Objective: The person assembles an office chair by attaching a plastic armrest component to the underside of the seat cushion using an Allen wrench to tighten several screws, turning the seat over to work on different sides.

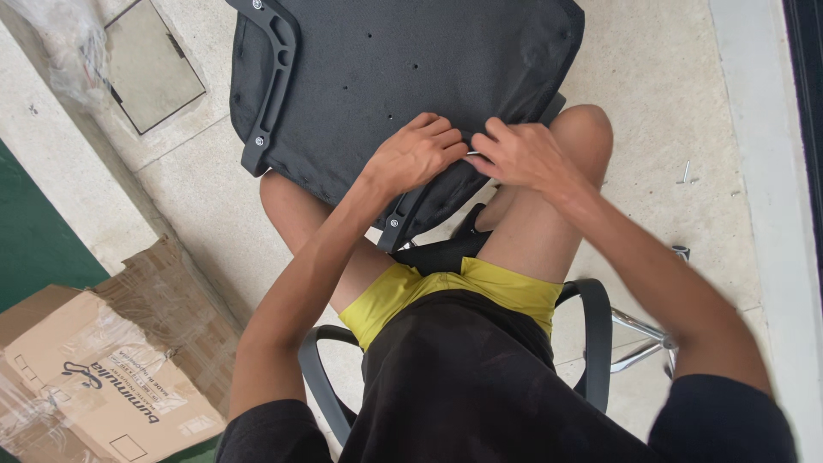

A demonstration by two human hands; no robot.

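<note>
A black chair seat (386,77) lies upside down across my knees, its underside facing up with small screw holes. A black plastic armrest bracket (273,81) is fixed along its left edge. My left hand (416,154) rests on the seat's near edge, fingers curled. My right hand (523,154) meets it at the same spot, and a small silver metal piece (472,154) shows between the fingertips. Which hand pinches it is unclear. I sit on another chair with black armrests (591,334).
A flattened cardboard box (103,369) wrapped in clear film lies on the floor at lower left. Loose screws (686,174) lie on the concrete floor at right. A metal floor hatch (150,64) is at upper left. A chrome chair base leg (643,334) shows at right.
</note>
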